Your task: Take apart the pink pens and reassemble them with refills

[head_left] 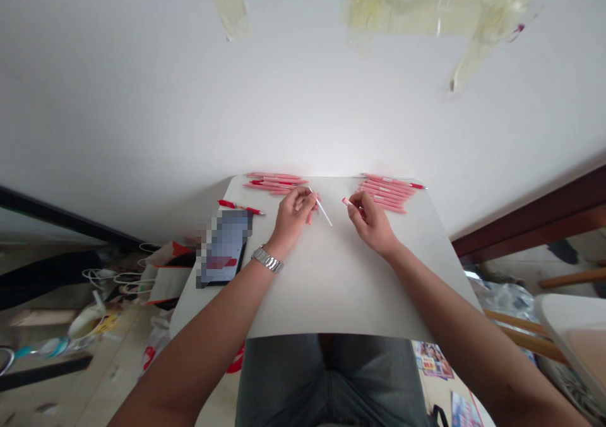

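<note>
My left hand [291, 217] is closed over the table, a thin white pen refill [324, 214] pinched at thumb and forefinger and slanting down to the right. Below those fingers pokes the end of a pink pen part [309, 218], the rest of it hidden by the hand. To the right, my right hand [373, 223] is closed on a small red-and-white pen part [346, 202] whose tip sticks out toward the left. A gap separates the two hands. Several pink pens [279, 178] lie beyond my left hand, and another row of pink pens [391, 193] lies behind my right hand.
A red pen [240, 207] rests at the table's left, above a phone [225, 247] with a blurred screen. The white table [331, 300] meets a wall [303, 98] with tape strips on it. Bags [165, 272] stand on the floor at left; a white stool [572, 319] is at right.
</note>
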Tool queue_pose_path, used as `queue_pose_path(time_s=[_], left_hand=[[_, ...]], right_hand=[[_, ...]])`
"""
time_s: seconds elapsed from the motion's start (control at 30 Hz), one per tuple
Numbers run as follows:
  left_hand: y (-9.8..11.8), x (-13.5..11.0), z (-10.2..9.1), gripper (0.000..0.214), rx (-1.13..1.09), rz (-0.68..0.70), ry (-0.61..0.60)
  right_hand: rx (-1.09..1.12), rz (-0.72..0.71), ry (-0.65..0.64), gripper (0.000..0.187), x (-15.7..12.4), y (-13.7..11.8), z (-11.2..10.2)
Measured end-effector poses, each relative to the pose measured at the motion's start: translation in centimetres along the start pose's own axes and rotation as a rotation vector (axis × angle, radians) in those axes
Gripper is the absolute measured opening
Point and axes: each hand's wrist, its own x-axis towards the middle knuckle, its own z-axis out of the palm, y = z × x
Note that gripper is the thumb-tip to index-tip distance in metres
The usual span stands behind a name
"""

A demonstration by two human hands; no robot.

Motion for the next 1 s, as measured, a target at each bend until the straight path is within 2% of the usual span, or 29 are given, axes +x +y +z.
queue_pose_path(time_s=[0.17,0.47,1.0], left_hand=[[0.1,-0.1,0.0,0.032,0.012,0.001,-0.033],[-0.1,-0.4,0.1,0.034,0.036,-0.024,-0.050],[0.2,-0.5,0.6,0.039,0.036,-0.009,-0.062]], right_hand=[[-0.040,0.020,-0.030,0.016,0.0,-0.5,-0.1],[-0.019,0.115,-0.174,0.024,-0.4,-1.6,0.0],[-0.054,0.095,-0.228,0.031,-0.5,-1.8,0.3]])
